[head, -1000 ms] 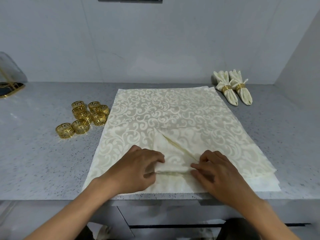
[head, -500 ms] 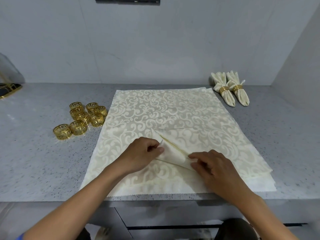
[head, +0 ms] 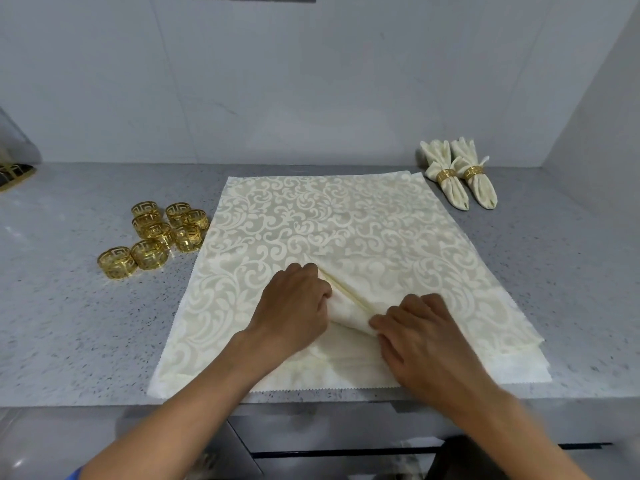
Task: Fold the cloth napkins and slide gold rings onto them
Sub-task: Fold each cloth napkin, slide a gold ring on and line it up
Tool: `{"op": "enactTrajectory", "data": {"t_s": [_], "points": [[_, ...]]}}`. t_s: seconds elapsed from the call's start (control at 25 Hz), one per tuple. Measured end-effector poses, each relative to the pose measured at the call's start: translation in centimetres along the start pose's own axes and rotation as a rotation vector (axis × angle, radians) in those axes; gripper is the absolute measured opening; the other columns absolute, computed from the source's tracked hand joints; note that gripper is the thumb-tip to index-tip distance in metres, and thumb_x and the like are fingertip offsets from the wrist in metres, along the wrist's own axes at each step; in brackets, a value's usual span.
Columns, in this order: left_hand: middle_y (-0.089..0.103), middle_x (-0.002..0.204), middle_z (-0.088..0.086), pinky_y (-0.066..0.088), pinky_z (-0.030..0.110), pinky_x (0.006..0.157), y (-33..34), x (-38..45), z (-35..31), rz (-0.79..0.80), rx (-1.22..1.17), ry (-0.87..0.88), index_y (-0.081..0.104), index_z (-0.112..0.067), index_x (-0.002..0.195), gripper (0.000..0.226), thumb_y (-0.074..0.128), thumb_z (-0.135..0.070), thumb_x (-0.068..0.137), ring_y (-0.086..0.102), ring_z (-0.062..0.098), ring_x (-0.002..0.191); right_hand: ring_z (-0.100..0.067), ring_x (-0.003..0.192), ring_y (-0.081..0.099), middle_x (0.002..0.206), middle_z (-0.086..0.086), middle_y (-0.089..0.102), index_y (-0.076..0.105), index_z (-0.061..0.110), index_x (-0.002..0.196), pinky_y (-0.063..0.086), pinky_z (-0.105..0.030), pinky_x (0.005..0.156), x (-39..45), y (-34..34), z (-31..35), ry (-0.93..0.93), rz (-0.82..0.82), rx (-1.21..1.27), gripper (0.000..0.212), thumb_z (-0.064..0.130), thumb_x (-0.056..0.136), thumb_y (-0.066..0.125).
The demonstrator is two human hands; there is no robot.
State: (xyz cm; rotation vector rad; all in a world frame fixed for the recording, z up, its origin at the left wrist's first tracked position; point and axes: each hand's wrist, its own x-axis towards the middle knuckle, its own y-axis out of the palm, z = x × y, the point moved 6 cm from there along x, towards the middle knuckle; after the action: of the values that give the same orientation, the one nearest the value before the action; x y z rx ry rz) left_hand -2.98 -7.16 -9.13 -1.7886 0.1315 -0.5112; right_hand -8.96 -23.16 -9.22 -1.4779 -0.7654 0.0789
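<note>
A stack of cream damask napkins [head: 332, 223] lies flat on the grey counter [head: 86, 327]. The top napkin's near part is gathered into a pleated ridge [head: 349, 299] running diagonally between my hands. My left hand [head: 294, 306] pinches the ridge's far left end. My right hand [head: 415, 337] grips its near right end with curled fingers. Several gold rings [head: 156, 233] sit in a cluster left of the stack. Two finished napkins [head: 460, 174], each rolled inside a gold ring, lie at the back right.
The counter's front edge [head: 104, 401] runs just below the stack, with drawers beneath. A wall corner closes the right side. A dark gold-edged object [head: 14, 174] sits at the far left by the back wall.
Both hands have moved away from me over the napkin, pushing the gathered fold farther up. The ridge has grown longer and more diagonal.
</note>
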Motion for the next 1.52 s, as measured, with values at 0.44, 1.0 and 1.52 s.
{"op": "enactTrajectory", "data": {"t_s": [0.44, 1.0, 1.52], "points": [[0.052, 0.09, -0.008, 0.039, 0.029, 0.074, 0.8, -3.9, 0.0, 0.256, -0.223, 0.067, 0.061, -0.019, 0.108, 0.055, 0.029, -0.061, 0.091, 0.048, 0.013, 0.083, -0.002, 0.119, 0.05, 0.128, 0.02, 0.057, 0.058, 0.035, 0.127, 0.04, -0.025, 0.099, -1.0, 0.2, 3.5, -0.191, 0.252, 0.479, 0.045, 0.046, 0.083, 0.064], [0.057, 0.07, 0.002, 0.039, 0.027, 0.065, 0.0, -5.0, 2.0, 0.063, -0.535, -0.066, 0.065, -0.007, 0.086, 0.072, 0.028, -0.069, 0.093, 0.053, 0.017, 0.071, -0.002, 0.071, 0.058, 0.077, 0.017, 0.064, 0.06, 0.041, 0.106, 0.044, -0.018, 0.067, 1.3, 1.3, -0.4, 0.277, 0.227, 0.856, 0.018, 0.03, 0.093, 0.063], [0.049, 0.081, -0.011, 0.036, 0.013, 0.068, 0.6, -3.7, 1.4, 0.295, -0.443, 0.134, 0.068, -0.04, 0.119, 0.025, 0.056, -0.033, 0.098, 0.052, 0.004, 0.076, -0.018, 0.053, 0.05, 0.068, 0.005, 0.056, 0.062, 0.021, 0.095, 0.044, -0.032, 0.047, 0.3, -1.0, 9.5, -0.079, -0.127, 0.27, 0.012, 0.027, 0.085, 0.062]]}}
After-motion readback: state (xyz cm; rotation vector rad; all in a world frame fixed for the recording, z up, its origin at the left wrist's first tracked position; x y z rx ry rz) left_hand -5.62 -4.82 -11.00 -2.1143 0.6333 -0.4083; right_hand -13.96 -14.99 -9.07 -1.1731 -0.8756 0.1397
